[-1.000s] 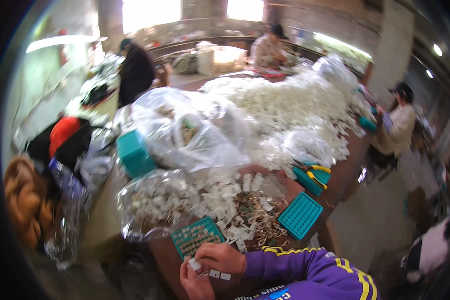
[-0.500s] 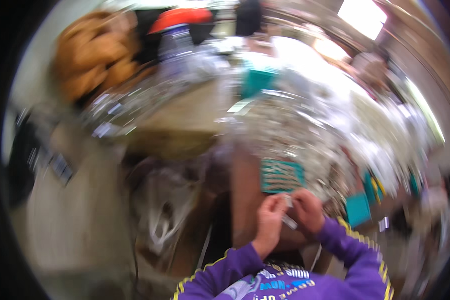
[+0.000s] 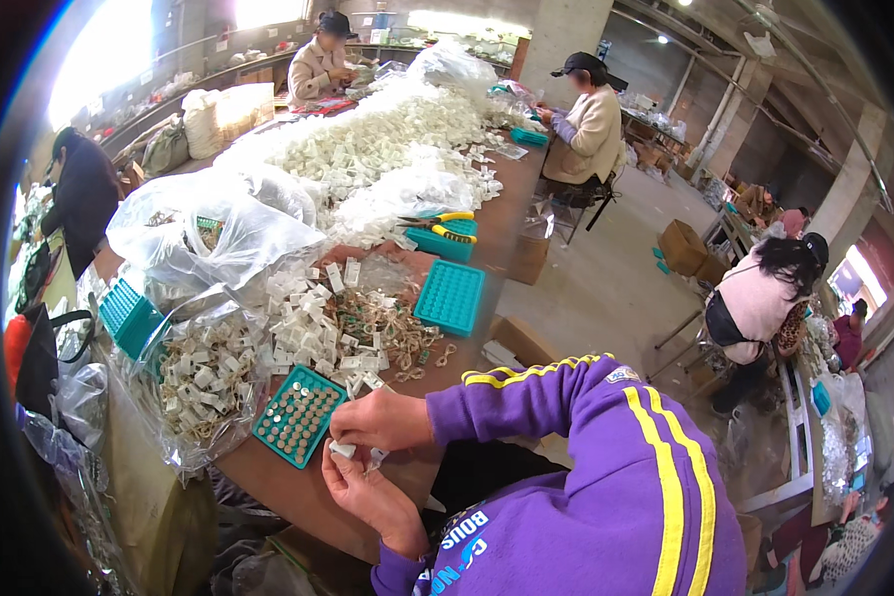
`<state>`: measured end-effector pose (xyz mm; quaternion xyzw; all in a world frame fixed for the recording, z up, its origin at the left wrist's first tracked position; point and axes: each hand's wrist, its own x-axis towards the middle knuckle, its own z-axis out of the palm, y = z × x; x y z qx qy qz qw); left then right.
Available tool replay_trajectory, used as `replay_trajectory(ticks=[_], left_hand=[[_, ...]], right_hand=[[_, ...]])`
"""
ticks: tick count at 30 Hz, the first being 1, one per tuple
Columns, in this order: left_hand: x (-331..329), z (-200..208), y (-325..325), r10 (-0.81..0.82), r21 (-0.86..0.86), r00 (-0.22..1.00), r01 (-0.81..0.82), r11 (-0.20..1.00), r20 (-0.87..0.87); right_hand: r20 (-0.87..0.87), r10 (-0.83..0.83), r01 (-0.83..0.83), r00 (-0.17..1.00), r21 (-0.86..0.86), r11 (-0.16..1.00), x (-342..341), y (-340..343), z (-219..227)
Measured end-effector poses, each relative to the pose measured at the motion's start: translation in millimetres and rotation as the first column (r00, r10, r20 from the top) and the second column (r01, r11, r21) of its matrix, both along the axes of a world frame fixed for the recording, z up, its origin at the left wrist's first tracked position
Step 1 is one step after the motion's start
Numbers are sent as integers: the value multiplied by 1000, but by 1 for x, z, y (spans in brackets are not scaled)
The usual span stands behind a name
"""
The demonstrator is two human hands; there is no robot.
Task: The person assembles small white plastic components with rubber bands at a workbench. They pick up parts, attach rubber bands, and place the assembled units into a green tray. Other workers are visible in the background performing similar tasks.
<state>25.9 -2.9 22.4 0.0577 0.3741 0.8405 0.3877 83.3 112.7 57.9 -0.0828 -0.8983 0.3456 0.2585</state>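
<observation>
My left hand and my right hand meet close together over the near edge of the table. Between their fingertips is a small white plastic piece; both hands are closed on it. A bit of clear or whitish material also shows by the fingers, too small to make out. Just beyond my hands lies a teal tray with rows of small round metallic pieces in its pockets. Right behind it sits a pile of white plastic pieces, with thin greenish and tan loops heaped beside them.
Two more teal trays stand on the table. Yellow-handled pliers rest on another teal container. Clear plastic bags and a large whitish heap cover the far table. Several people work around; cardboard boxes stand on the floor.
The view has swung to the right and sharpened, bringing other people and the room's right side into sight. My hands remain together around a small white piece beside the tray.
</observation>
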Motion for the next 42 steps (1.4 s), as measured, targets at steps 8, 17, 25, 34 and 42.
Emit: replay_trajectory(ticks=[8,17,25,34,42], left_hand=[[-5,-22,-2,100,149,990,-114,982,100],[-15,-20,-5,101,154,990,-85,984,-100],[-2,-7,28,147,-154,947,-197,968,-285],[-2,-3,44,123,-242,940,-206,948,-318],[1,-12,37,121,-250,916,-229,941,-383]], right_hand=[[-94,260,-252,961,87,964,-20,16,-16],[-234,317,-302,919,101,948,-32,16,-35],[-292,321,-315,901,71,947,-37,17,-41],[-294,401,-494,867,-413,765,-24,24,-28],[-253,362,-374,897,2,927,-36,18,-46]])
